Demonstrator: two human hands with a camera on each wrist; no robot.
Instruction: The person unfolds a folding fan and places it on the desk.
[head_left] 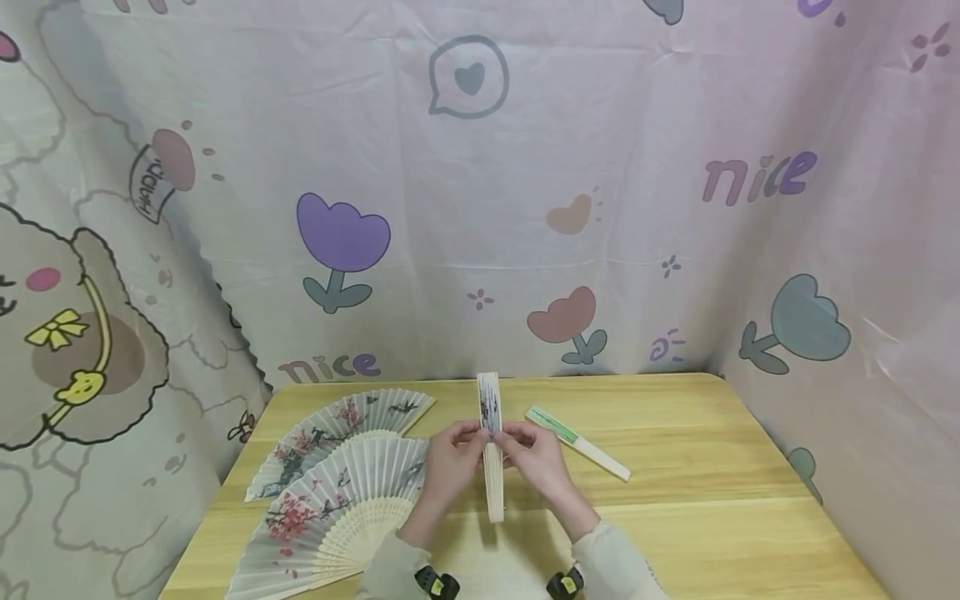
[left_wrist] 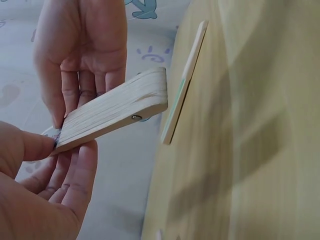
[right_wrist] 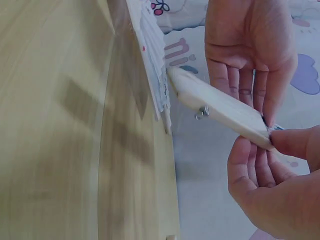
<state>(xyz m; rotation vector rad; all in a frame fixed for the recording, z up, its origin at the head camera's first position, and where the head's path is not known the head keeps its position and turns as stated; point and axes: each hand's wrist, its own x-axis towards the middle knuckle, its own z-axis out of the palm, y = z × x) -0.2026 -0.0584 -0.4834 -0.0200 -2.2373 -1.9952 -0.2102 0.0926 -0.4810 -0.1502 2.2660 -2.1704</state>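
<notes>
A folded hand fan (head_left: 492,479) with pale wooden ribs and a dark-patterned leaf stands nearly upright between both hands, raised over the table. My left hand (head_left: 452,462) pinches its left side near mid-length, thumb in front and fingers behind. On the opposite side my right hand (head_left: 538,458) grips it the same way, the two thumbs almost meeting. In the left wrist view the fan's ribs (left_wrist: 117,107) lie stacked together, with a metal rivet (left_wrist: 136,117) near the free end. The right wrist view shows the fan (right_wrist: 220,105) from its other side.
Two spread fans with blossom prints, one farther back (head_left: 337,429) and one nearer (head_left: 360,508), overlap on the table's left. Another folded fan (head_left: 600,458) with a green band lies right of the hands. A printed curtain (head_left: 480,208) hangs behind the wooden table (head_left: 712,467).
</notes>
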